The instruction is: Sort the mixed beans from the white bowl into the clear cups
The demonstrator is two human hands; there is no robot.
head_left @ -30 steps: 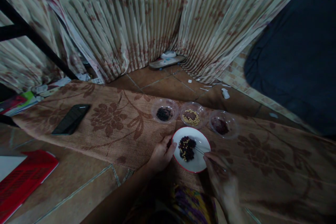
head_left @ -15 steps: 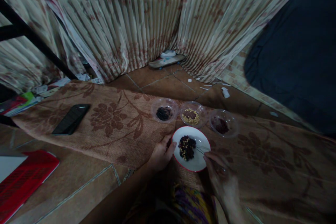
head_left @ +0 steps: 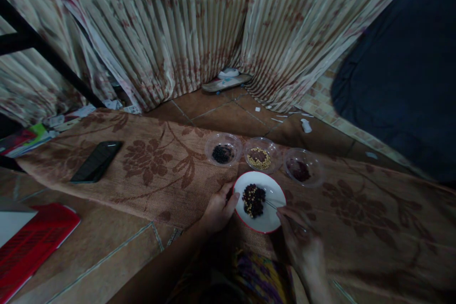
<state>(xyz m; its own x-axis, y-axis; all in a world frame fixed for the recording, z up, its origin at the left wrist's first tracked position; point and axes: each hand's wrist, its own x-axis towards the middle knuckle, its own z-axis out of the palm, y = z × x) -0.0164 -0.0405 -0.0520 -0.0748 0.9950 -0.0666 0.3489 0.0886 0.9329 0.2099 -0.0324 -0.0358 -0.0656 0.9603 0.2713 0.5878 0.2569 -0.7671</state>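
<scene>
A white plate with a red rim holds a pile of mixed beans, dark ones with some yellow ones among them. My left hand grips the plate's left edge, thumb on the rim. In my right hand is a pair of thin metal tweezers, closed in the fingers, tips at the right side of the pile. Behind the plate stand three clear plastic bowls: one with black beans, one with yellow beans around a bare middle, one with dark red beans.
The bowls and plate rest on a brown flowered cloth. A black phone lies to the left. Beyond the cloth are a skateboard, scraps on the tiled floor and a striped curtain. A red and white box is at lower left.
The tweezers' prongs have shifted very slightly at the edge of the pile. Both hands, the plate and the bowls stay in place.
</scene>
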